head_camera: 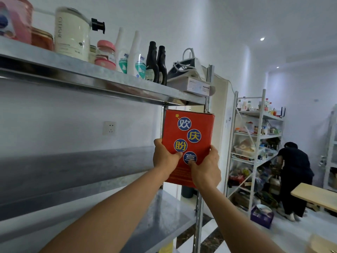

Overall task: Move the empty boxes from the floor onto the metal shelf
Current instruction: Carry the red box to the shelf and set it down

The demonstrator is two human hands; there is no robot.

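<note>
- I have the red box (187, 143) held upright in the air at the right end of the metal shelf (164, 212). It is under the loaded top level, above the bare one, and rests on neither.
- My left hand (164, 157) grips its lower left edge and my right hand (206, 168) grips the lower right, thumbs pressed on the front face.
- It looks like thin cardboard. I judge it light, fairly stiff but easy to crush, so I would hold the side edges near the corners, with gentle pressure.
</note>
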